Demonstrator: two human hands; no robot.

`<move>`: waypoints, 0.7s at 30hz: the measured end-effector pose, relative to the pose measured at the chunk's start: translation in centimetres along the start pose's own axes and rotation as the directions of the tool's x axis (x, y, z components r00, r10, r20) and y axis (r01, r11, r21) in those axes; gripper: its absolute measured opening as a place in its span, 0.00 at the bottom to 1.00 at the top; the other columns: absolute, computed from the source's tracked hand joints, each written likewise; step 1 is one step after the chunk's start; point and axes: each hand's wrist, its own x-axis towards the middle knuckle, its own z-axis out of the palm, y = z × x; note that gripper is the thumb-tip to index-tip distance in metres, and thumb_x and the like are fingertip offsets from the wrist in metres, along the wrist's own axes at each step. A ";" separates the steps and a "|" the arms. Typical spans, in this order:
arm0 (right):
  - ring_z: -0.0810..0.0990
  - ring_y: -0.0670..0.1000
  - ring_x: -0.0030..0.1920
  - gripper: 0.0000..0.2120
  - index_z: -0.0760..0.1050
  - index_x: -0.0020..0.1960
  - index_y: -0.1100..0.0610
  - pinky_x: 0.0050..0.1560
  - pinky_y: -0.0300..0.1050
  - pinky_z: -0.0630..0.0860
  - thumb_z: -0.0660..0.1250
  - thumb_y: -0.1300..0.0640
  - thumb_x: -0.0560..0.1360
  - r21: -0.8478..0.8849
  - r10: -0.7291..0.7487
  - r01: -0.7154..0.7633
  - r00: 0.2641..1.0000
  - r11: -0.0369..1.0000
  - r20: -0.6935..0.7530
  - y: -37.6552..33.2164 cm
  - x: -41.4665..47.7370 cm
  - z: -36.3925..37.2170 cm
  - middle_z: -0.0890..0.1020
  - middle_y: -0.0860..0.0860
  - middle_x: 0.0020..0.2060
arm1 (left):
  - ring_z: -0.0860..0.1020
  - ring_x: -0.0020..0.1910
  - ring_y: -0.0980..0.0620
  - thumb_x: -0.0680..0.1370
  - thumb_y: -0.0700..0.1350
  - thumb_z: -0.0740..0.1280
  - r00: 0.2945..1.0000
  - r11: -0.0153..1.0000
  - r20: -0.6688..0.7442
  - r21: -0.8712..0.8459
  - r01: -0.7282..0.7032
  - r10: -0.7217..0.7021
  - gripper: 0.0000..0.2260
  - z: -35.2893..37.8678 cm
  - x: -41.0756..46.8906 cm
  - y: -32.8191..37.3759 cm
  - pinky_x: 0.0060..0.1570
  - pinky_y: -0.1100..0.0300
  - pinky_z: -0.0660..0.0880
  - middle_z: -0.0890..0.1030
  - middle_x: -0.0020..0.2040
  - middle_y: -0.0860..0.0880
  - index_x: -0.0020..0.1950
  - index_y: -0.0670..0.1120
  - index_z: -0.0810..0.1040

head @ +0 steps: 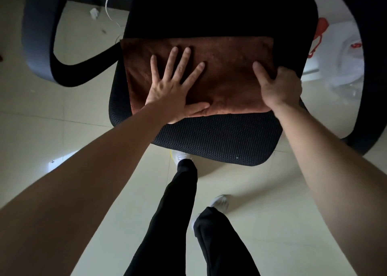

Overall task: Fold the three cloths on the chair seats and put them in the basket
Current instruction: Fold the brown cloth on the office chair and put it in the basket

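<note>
While my left hand (178, 85) is pressing flat on the brown cloth (230, 66), fingers spread apart, my right hand (280, 89) is clamping the cloth's right edge, with the thumb on top and the other fingers curling around the edge. The cloth is lying as a flat rectangle across the black mesh chair seat (219, 137). Right of the seat, a white bag with red print (339, 51) is lying on the tiled floor (83, 108).

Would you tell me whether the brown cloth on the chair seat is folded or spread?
Folded, it seems: the brown cloth lies as a neat rectangle with a rounded, doubled near edge.
</note>
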 end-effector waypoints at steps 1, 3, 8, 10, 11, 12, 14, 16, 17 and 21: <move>0.81 0.61 0.54 0.31 0.78 0.53 0.60 0.47 0.43 0.68 0.60 0.31 0.76 0.046 0.013 -0.013 1.000 0.999 -0.014 0.5 0.1 -0.6 0.84 0.58 0.51 | 0.38 0.78 0.39 0.70 0.79 0.43 1.000 1.000 0.006 0.004 0.001 -0.001 0.44 -0.2 -0.1 0.4 0.71 0.29 0.44 0.37 0.80 0.44 0.79 0.58 0.37; 0.82 0.58 0.53 0.29 0.78 0.52 0.59 0.46 0.41 0.68 0.62 0.31 0.75 0.112 0.030 -0.021 0.996 0.993 -0.082 1.5 0.0 -1.7 0.84 0.55 0.50 | 0.38 0.78 0.37 0.68 0.80 0.43 1.000 1.000 0.020 -0.009 0.006 -0.005 0.45 -0.2 -0.2 1.9 0.71 0.28 0.43 0.36 0.80 0.44 0.78 0.58 0.36; 0.82 0.53 0.56 0.32 0.80 0.57 0.57 0.56 0.42 0.75 0.66 0.30 0.72 0.253 0.134 -0.129 0.991 0.959 -0.002 2.6 -0.9 -1.5 0.84 0.51 0.53 | 0.37 0.77 0.35 0.66 0.82 0.41 0.998 0.998 0.021 -0.008 0.060 -0.060 0.48 0.3 0.4 3.4 0.70 0.27 0.42 0.36 0.79 0.43 0.78 0.58 0.36; 0.81 0.53 0.57 0.35 0.80 0.59 0.56 0.59 0.46 0.77 0.66 0.27 0.69 0.323 0.213 -0.237 0.971 0.916 0.107 2.3 -0.7 -1.6 0.84 0.50 0.52 | 0.37 0.77 0.35 0.66 0.82 0.41 0.999 0.999 0.016 0.007 0.041 -0.041 0.48 0.3 0.4 3.2 0.70 0.27 0.42 0.36 0.79 0.43 0.78 0.58 0.36; 0.81 0.53 0.55 0.34 0.80 0.58 0.55 0.59 0.47 0.78 0.66 0.27 0.69 0.356 0.236 -0.282 0.957 0.891 0.168 2.2 -0.7 -1.8 0.83 0.50 0.51 | 0.37 0.77 0.36 0.66 0.82 0.41 0.999 0.999 0.011 0.009 0.035 -0.035 0.47 0.4 0.4 3.1 0.70 0.28 0.42 0.36 0.79 0.43 0.78 0.58 0.36; 0.81 0.52 0.54 0.34 0.80 0.58 0.55 0.58 0.47 0.78 0.68 0.28 0.68 0.383 0.248 -0.323 0.941 0.865 0.231 2.1 -0.7 -2.0 0.82 0.49 0.50 | 0.37 0.77 0.36 0.66 0.82 0.41 0.999 0.999 0.008 0.001 0.034 -0.034 0.47 0.4 0.3 3.0 0.70 0.28 0.42 0.36 0.80 0.43 0.79 0.58 0.36; 0.81 0.50 0.53 0.34 0.79 0.60 0.54 0.58 0.46 0.78 0.72 0.30 0.65 0.448 0.234 -0.385 0.905 0.807 0.355 2.0 -0.8 -2.8 0.82 0.48 0.52 | 0.37 0.78 0.37 0.67 0.81 0.42 0.999 0.999 -0.004 -0.012 0.032 -0.032 0.46 0.4 0.2 3.0 0.71 0.29 0.41 0.37 0.80 0.43 0.79 0.57 0.38; 0.84 0.51 0.53 0.30 0.80 0.56 0.54 0.59 0.49 0.80 0.77 0.35 0.63 0.532 0.210 -0.439 0.875 0.724 0.437 2.2 -0.8 -3.6 0.85 0.49 0.52 | 0.39 0.78 0.38 0.69 0.80 0.43 1.000 1.000 -0.019 -0.019 0.023 -0.023 0.45 0.3 0.1 2.9 0.72 0.30 0.42 0.38 0.80 0.44 0.79 0.57 0.39; 0.85 0.51 0.52 0.24 0.81 0.53 0.54 0.59 0.51 0.80 0.79 0.40 0.65 0.571 0.192 -0.455 0.867 0.683 0.460 2.1 -0.8 -4.2 0.86 0.50 0.52 | 0.40 0.78 0.38 0.70 0.78 0.44 0.999 1.000 -0.032 -0.028 0.011 -0.012 0.44 0.2 -0.1 2.7 0.73 0.31 0.43 0.39 0.80 0.44 0.79 0.57 0.40; 0.85 0.53 0.53 0.12 0.81 0.45 0.53 0.58 0.51 0.80 0.78 0.48 0.69 0.601 0.155 -0.411 0.889 0.686 0.431 2.1 -0.5 -5.8 0.86 0.51 0.49 | 0.45 0.79 0.41 0.77 0.71 0.47 0.996 0.998 -0.071 -0.028 -0.055 0.053 0.37 0.9 -2.2 0.2 0.75 0.37 0.47 0.44 0.80 0.40 0.80 0.54 0.44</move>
